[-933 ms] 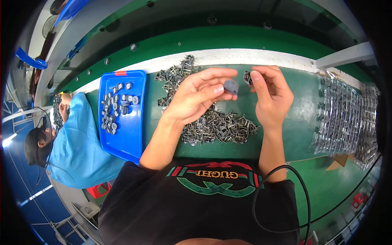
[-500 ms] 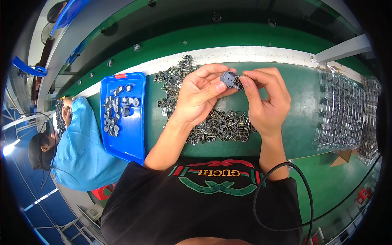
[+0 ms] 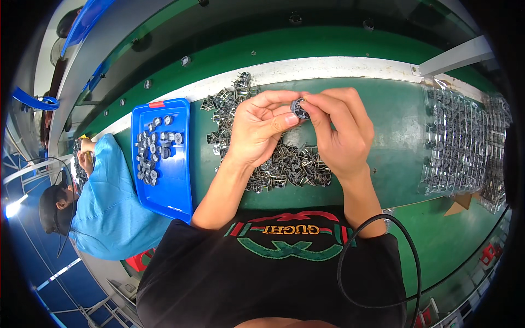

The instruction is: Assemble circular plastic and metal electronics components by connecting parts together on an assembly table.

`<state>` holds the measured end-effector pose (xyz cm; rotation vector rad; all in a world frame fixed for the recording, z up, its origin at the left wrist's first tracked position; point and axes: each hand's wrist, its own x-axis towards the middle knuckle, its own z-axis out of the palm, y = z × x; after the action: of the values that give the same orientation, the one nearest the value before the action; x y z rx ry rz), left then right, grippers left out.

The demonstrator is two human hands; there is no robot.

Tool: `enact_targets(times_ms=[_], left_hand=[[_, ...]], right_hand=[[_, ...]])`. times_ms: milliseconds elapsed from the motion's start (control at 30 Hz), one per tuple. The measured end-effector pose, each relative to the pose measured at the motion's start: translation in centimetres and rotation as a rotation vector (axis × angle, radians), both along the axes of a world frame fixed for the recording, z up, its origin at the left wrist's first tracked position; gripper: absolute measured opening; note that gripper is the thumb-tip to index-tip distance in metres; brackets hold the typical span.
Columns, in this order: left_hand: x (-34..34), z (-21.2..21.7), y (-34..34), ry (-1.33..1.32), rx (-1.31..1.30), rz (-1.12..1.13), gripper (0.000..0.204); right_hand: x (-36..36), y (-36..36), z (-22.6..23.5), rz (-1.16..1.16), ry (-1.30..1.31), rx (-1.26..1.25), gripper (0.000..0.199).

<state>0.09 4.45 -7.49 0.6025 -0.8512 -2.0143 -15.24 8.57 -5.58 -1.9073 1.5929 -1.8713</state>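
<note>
My shirt: black cloth, red and green decoration across the front (image 3: 273, 284).
Cable: thin black loop (image 3: 416, 262), right of my shirt.
My left hand (image 3: 261, 127): thumb and fingers pinching the round grey plastic piece with a dark inside (image 3: 299, 109).
My right hand (image 3: 340, 128): thumb and forefinger pinching that piece's right edge.
Held piece: raised above the surface, between both hands.
Surface (image 3: 394, 136): smooth, green.
Loose heap: dark parts with shiny metal pins (image 3: 298, 168), below and behind my hands.
Left: rectangular blue plastic tray (image 3: 175, 191), small round grey caps (image 3: 178, 138) inside.
Right: clear plastic moulded packs (image 3: 456, 142), filled.
Beyond tray: co-worker's light-blue sleeve (image 3: 109, 180).
Far edge: long white rail (image 3: 339, 66).
</note>
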Motion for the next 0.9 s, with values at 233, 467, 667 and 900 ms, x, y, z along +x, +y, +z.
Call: enact_targets(times_ms=[233, 467, 667, 900], left_hand=[[0.6, -0.1, -1.2, -0.147, 0.026, 0.072, 0.027], [0.2, -0.2, -6.7, -0.492, -0.15, 0.194, 0.025], [0.7, -3.4, -18.7, -1.039, -0.552, 0.469, 0.026], [4.0, -6.7, -26.7, -1.378, -0.562, 0.65, 0.023]], right_hand=[[0.5, -1.0, -2.6, 0.034, 0.041, 0.035, 0.02], [-0.8, -1.3, -3.1, 0.217, -0.018, 0.352, 0.028], [-2.1, -0.6, -4.2, 0.473, 0.309, 0.538, 0.022], [-1.1, -1.2, -4.8, 0.437, 0.283, 0.463, 0.009]])
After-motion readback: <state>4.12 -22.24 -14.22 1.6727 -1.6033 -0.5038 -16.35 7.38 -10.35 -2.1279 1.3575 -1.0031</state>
